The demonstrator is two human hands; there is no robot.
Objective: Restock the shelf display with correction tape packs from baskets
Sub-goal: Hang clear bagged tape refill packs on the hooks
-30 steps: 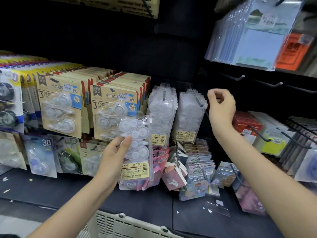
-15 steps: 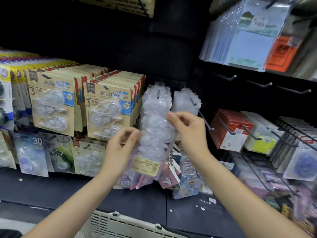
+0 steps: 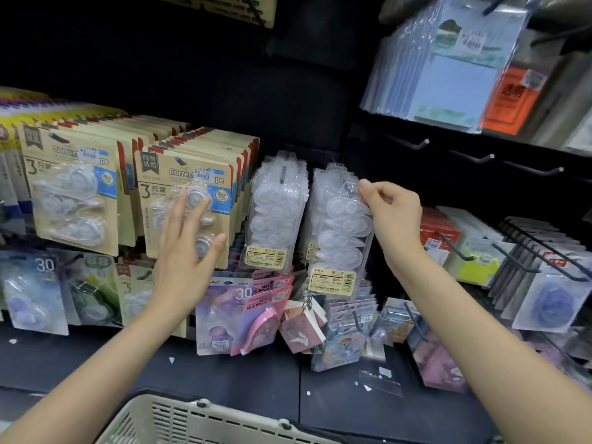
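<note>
Fingers (image 3: 368, 190) of the right hand (image 3: 392, 216) are pinched on the top edge of a clear, glossy correction tape pack (image 3: 342, 238); it is hung upright, long axis vertical, yellow label lowest, before its peg row. Spread straight, the left hand (image 3: 185, 251) is held at a kraft-card blister pack (image 3: 189, 200); a slatted grey plastic basket (image 3: 198, 421) is seen below.

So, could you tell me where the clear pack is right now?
Centre-right in the head view: the right hand pinches the clear pack by its top, in front of a hanging stack.
</note>
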